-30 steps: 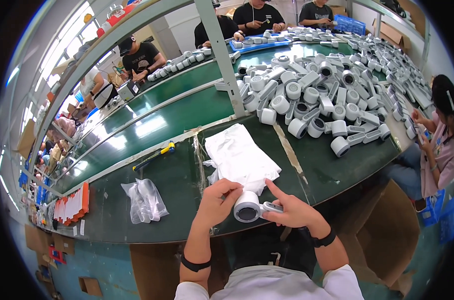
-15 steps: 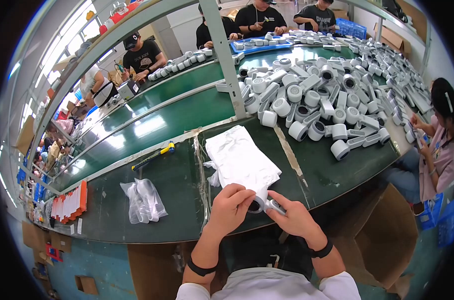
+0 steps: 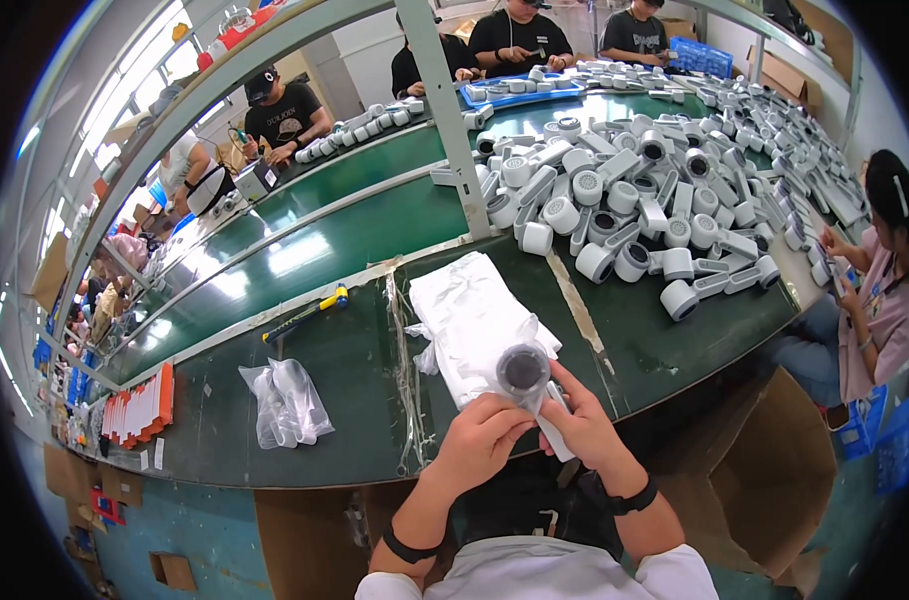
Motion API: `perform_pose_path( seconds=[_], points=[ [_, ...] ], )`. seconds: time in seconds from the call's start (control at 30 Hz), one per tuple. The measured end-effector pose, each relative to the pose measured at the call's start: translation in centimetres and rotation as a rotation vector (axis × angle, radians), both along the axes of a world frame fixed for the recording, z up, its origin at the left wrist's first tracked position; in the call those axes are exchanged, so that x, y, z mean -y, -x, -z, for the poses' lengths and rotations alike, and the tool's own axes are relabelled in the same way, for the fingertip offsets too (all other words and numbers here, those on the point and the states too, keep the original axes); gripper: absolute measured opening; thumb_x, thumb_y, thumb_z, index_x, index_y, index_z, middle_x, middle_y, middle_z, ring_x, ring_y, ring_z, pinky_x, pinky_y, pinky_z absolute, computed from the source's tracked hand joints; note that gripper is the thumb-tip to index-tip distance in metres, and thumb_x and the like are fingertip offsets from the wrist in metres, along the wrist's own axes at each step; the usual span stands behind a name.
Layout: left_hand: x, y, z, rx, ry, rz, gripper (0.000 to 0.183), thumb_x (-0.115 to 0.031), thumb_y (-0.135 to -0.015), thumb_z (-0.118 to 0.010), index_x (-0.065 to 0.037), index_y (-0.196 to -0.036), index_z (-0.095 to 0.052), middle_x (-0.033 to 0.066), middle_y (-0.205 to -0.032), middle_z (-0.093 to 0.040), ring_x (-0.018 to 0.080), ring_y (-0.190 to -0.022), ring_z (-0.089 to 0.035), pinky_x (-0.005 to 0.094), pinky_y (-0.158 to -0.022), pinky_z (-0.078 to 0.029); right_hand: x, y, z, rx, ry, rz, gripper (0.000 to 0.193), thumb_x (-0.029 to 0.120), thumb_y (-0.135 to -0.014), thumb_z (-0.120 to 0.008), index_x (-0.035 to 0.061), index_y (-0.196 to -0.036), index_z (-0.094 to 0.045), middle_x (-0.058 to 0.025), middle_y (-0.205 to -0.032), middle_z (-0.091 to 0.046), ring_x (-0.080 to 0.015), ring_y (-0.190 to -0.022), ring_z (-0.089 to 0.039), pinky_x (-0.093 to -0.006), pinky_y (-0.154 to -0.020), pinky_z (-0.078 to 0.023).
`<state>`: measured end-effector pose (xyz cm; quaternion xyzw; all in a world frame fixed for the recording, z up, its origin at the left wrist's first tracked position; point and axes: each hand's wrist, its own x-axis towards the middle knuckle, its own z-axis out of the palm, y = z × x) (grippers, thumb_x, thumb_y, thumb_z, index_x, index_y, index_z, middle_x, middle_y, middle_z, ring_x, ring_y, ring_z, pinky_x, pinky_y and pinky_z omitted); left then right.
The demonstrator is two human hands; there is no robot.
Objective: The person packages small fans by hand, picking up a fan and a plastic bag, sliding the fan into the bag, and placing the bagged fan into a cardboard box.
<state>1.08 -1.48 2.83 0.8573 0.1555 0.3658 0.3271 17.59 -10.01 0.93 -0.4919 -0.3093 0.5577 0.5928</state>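
**Grey-white gadget (image 3: 522, 370) in both hands, clear film (image 3: 529, 330) round its head**

Clock centred on the gadget, 12 = straight away from me. Black band (image 3: 412, 548) on each wrist.

Left hand (image 3: 482, 440): at 7, thumb and fingertips pinched together, looks to be on the film at the near edge of the round head. Right hand (image 3: 586, 420): at 4–5, fingers wrapped round the handle (image 3: 557, 430), index stretched up beside the head. No gap to speak of in either grip.

Gadget sits above the near edge of the dark green bench (image 3: 364, 400), tilted, dark round face up toward me, handle running down to 5. Behind the head, toward 11: stack of white bags (image 3: 454, 300), lying flat.

Cardboard box (image 3: 789, 440) below bench level at 4. Bagged parts (image 3: 286, 403) at 9, clear plastic. Hammer (image 3: 306, 314) with yellow on it, at 10. Orange-and-white pack (image 3: 142, 408) at 9, well out.

Co-worker in pink (image 3: 874, 290) seated between 2 and 3. Big heap of loose matching gadgets (image 3: 634, 190) at 1. Blue tray (image 3: 524, 88) at 12, more gadgets in it; person in black (image 3: 519, 35) right behind, hammer-like tool in hand.
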Motion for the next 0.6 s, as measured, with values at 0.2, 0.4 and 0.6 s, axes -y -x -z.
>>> perform_pose_path(
  seconds=[0.2, 0.4, 0.6],
  points=[
    [-0.6, -0.3, 1.8, 0.354, -0.054, -0.185, 0.010, -0.008, -0.091, -0.069, 0.000, -0.094, -0.064, 0.0094, -0.087, -0.063, 0.0214, -0.079, -0.062, 0.0308, -0.070, -0.051, -0.3, 0.6, -0.9, -0.220, 0.029, 0.021, 0.044, 0.018, -0.099, -0.056, 0.0076, -0.138, -0.039, -0.0112, -0.085, -0.064, -0.0174, -0.056, -0.062, -0.0297, -0.046, -0.051],
    [0.6, -0.7, 2.6, 0.353, 0.537, -0.165, 0.008, -0.005, -0.094, -0.063, 0.001, -0.098, -0.061, 0.0100, -0.084, -0.061, 0.0187, -0.072, -0.058, 0.0268, -0.066, -0.048, -0.6, 1.4, -1.2, -0.313, 0.031, 0.117, 0.045, 0.024, -0.100, -0.057, 0.0084, -0.136, -0.035, -0.0101, -0.084, -0.064, -0.0173, -0.055, -0.061, -0.0308, -0.046, -0.051],
    [1.5, -0.7, 0.9, -0.024, 0.211, 0.221, 0.011, 0.005, -0.084, -0.067, 0.000, -0.093, -0.063, 0.0119, -0.084, -0.064, 0.0231, -0.074, -0.063, 0.0326, -0.069, -0.052, -1.7, 1.0, 1.0, -0.150, -0.131, 0.356, 0.065, 0.012, -0.098, -0.059, 0.0120, -0.152, -0.022, -0.0088, -0.109, -0.064, -0.0132, -0.096, -0.063, -0.0275, -0.080, -0.050]
  ],
)
